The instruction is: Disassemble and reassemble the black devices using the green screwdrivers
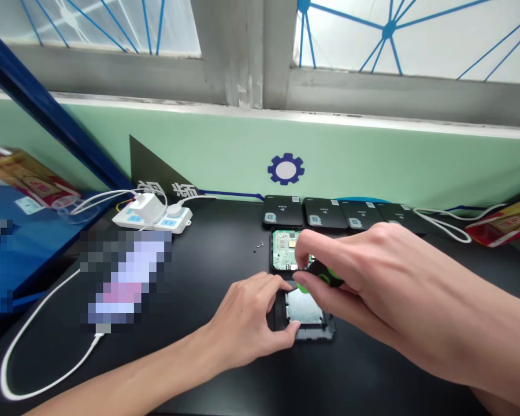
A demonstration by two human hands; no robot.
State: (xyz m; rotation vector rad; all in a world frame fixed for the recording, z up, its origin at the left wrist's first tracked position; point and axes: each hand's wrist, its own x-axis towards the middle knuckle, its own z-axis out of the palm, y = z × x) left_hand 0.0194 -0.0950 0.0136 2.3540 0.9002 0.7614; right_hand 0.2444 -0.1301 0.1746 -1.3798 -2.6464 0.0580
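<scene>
My left hand [253,312] has its thumb and fingers on the left side of a black plastic cover [328,333], which lies on the table with a silvery metal plate [304,306] in it. Curled around a black and green screwdriver [325,274], my right hand [355,283] is above the cover; the tool's tip is hidden from me. Just behind, a black housing with a green circuit board [281,249] lies open, partly covered by my right hand. A few tiny screws [260,246] are to the left of the housing.
Several closed black boxes [283,211] stand in a row along the wall. At the left are a white power strip [177,222] with plugs and a blurred-out phone [127,277] on a white cable [8,358]. A red and yellow package [509,222] lies at the far right.
</scene>
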